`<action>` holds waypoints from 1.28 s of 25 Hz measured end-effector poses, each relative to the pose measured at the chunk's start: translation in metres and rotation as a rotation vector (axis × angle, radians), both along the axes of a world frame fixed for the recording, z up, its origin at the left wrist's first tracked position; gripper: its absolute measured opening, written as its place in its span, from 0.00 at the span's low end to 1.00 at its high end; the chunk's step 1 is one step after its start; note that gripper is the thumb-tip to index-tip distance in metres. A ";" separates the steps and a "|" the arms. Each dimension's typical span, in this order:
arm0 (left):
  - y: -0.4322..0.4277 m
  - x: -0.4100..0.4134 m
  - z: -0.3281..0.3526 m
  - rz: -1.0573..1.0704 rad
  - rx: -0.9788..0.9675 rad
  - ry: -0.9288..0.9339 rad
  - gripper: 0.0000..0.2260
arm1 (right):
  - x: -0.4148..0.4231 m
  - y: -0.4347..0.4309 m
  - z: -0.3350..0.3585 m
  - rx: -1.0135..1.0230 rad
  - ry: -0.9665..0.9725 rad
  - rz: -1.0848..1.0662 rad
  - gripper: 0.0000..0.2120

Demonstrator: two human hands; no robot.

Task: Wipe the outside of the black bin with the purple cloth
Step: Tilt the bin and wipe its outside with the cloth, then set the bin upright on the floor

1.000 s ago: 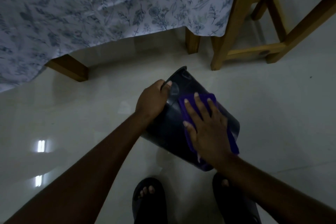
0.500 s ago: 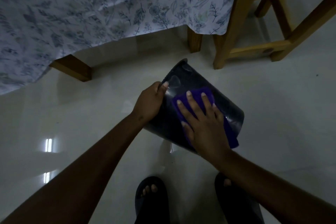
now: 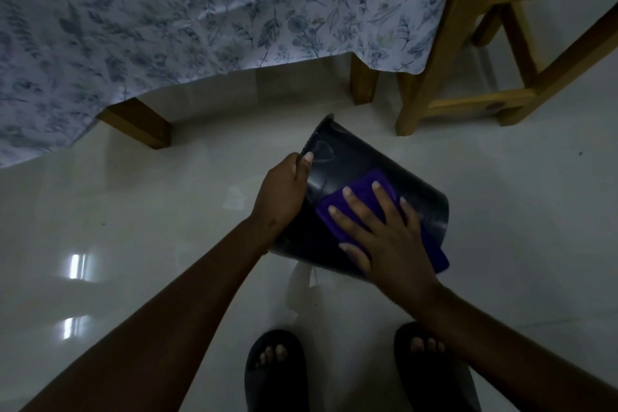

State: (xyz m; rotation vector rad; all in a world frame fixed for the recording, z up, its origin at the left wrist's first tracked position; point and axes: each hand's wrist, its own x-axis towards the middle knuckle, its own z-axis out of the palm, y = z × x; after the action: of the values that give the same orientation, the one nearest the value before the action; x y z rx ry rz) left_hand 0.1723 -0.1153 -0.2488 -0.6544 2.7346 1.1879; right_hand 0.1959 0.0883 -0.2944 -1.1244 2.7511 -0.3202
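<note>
We are mid-wipe: our left hand grips the tilted bin by its rim, our right hand presses the cloth flat; next we should probably turn the bin.

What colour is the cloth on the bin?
Purple, seen in the head view: the cloth on the black bin.

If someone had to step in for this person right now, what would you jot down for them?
Left hand: gripping the rim of the black plastic bin, which is tipped over on the pale tiled floor.
Right hand: flat, fingers spread, pressing the purple cloth against the bin's upturned side.
Done: wiping is under way on that side.
Left: I can't tell which other faces are clean; turn the bin and wipe all round.
</note>
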 end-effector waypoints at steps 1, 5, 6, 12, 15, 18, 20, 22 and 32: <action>0.001 0.005 0.001 0.013 0.013 0.012 0.17 | -0.013 -0.003 0.001 -0.009 -0.007 -0.045 0.29; 0.006 0.027 0.011 0.007 0.051 0.020 0.11 | -0.053 -0.023 0.025 -0.157 -0.152 -0.343 0.25; 0.006 0.030 0.017 0.003 0.056 0.017 0.08 | -0.060 -0.023 0.026 -0.217 -0.199 -0.376 0.24; -0.002 0.034 0.059 -0.149 -0.188 0.100 0.14 | -0.059 -0.012 0.047 -0.621 -0.358 -0.294 0.20; 0.010 0.048 0.058 -0.372 -0.302 0.106 0.13 | -0.059 0.000 0.061 -0.701 -0.486 -0.483 0.21; 0.013 0.059 0.027 -0.579 -0.486 0.080 0.13 | -0.052 0.009 0.065 -0.720 -0.462 -0.519 0.22; 0.011 0.064 0.012 -0.624 -0.561 0.044 0.14 | -0.045 0.011 0.064 -0.742 -0.405 -0.501 0.22; 0.012 0.071 0.001 -0.630 -0.563 0.070 0.14 | -0.038 0.009 0.061 -0.709 -0.362 -0.441 0.23; 0.035 0.076 -0.004 -0.583 -0.352 0.122 0.12 | -0.032 0.012 0.047 -0.664 -0.349 -0.389 0.25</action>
State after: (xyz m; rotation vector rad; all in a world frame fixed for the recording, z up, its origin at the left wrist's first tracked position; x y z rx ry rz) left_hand 0.2481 -0.0806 -0.2526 0.2114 2.9408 0.6388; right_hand 0.1643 0.1003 -0.2473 -0.5238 2.5681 -1.4055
